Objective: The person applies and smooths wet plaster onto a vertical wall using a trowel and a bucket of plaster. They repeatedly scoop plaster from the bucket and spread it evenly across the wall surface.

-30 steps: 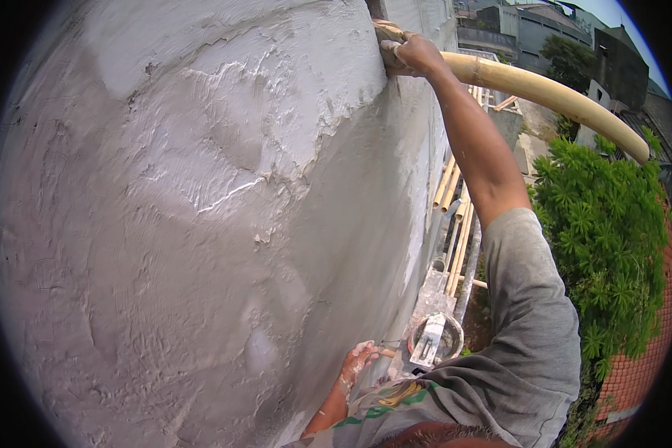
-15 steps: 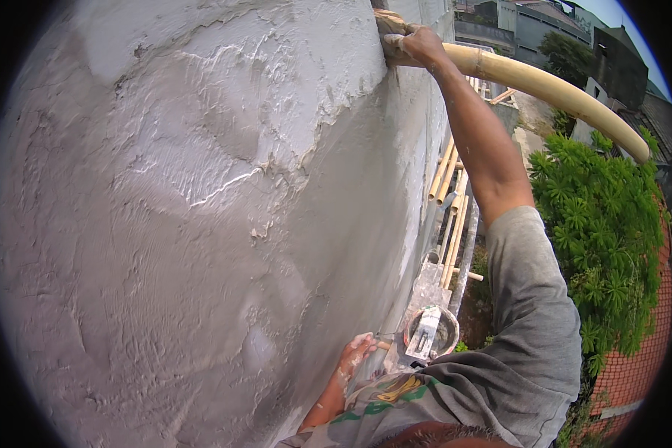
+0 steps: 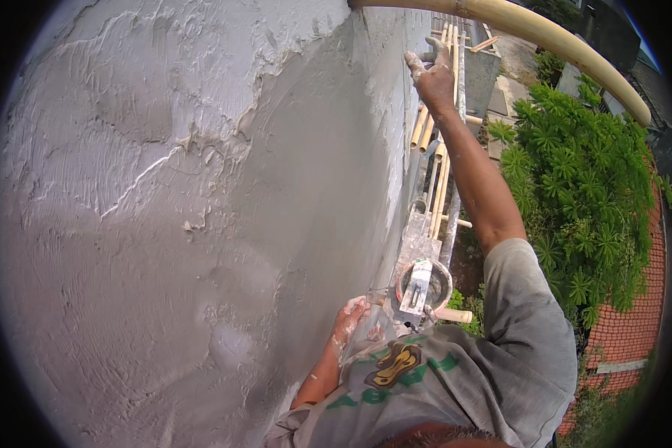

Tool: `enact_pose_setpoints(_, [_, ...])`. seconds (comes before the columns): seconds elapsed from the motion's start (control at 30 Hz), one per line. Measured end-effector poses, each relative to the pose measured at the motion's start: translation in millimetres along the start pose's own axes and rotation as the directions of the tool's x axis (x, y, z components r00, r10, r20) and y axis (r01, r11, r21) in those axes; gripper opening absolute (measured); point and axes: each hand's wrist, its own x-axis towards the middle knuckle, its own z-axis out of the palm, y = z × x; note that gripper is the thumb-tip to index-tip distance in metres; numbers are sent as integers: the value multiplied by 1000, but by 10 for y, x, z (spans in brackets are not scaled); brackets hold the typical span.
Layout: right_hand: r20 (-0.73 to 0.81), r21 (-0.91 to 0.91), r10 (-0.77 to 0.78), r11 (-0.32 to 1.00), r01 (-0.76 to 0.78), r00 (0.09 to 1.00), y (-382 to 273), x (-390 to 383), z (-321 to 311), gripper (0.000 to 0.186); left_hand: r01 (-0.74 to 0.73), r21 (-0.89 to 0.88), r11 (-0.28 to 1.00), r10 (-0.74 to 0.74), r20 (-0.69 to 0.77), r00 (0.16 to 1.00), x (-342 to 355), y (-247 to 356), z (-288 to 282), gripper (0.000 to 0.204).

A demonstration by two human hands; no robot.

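Note:
My right hand (image 3: 434,78), smeared with grey plaster, is stretched out below the thick bamboo pole (image 3: 523,26). Its fingers are spread, and nothing is in them. Lower down, close to the wall, my left hand (image 3: 351,312) has its fingers curled round what looks like a wooden-handled tool (image 3: 377,297); most of that tool is hidden. The wall (image 3: 299,172) on my left bears wet grey plaster, smooth in places and ridged in others. Beside my body stands a round bucket (image 3: 446,287) holding grey mix, with a plaster-caked float (image 3: 417,284) lying across it.
Bamboo poles (image 3: 442,179) and a narrow plank (image 3: 420,243) form scaffolding along the wall. One bamboo end (image 3: 455,315) juts out beside the bucket. A leafy green tree (image 3: 575,201) and a red tiled roof (image 3: 627,299) lie below on the right.
My right hand has let go of the thick bamboo pole and dropped below it, fingers spreading. The view has shifted, so the pole sits higher. My left hand keeps its curled grip.

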Motion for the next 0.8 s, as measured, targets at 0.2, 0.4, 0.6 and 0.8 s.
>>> enact_pose_setpoints(0.2, [386, -604, 833, 553, -574, 397, 2349, -2036, -777, 41, 126, 20, 992, -124, -77, 989, 128, -67, 81, 50])
enact_pose_setpoints(0.4, [48, -811, 985, 135, -569, 165, 3415, -5113, -2288, 39, 370, 203, 906, -357, -98, 929, 726, -1087, 137, 52])
enact_pose_setpoints(0.6, [-101, -856, 993, -120, -504, -65, 3196, -6426, -2550, 51, 260, 581, 771, -247, -103, 963, 1452, -2110, 714, 58])
enact_pose_setpoints(0.8, [-39, -839, 913, 191, -510, 406, 4181, -7258, -2261, 39, 16, 821, 571, -10, -13, 1000, 2842, -2641, 1689, 71])
